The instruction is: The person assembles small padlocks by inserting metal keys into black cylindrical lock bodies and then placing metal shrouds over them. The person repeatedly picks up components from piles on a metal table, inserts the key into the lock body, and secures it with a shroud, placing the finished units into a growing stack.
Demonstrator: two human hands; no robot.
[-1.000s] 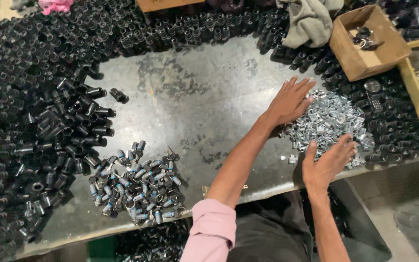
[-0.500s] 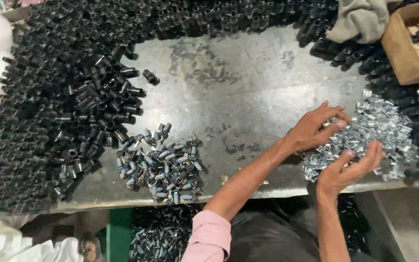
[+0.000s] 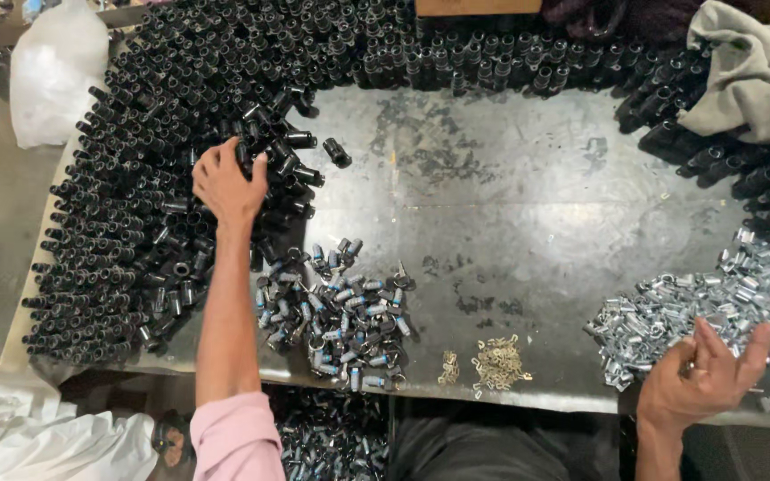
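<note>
The person's left hand (image 3: 227,183) reaches into the heap of black tubes (image 3: 126,223) banked along the left edge of the metal bench (image 3: 536,214), fingers curled down among them; whether it has closed on a tube I cannot tell. The right hand (image 3: 701,379) hangs at the front right corner of the bench, palm up and fingers spread loosely, just at the near edge of the pile of shiny silver sleeves (image 3: 715,303), with nothing clearly clamped in it. Between the two hands, near the front edge, lies a smaller pile of assembled black-and-silver pieces (image 3: 340,312), and just to its right a little scatter of small brass clips (image 3: 492,363). More black tubes line the far edge. A grey cloth (image 3: 750,71) is bunched at the far right corner, and a white plastic bag (image 3: 51,71) sits off the far left corner.
</note>
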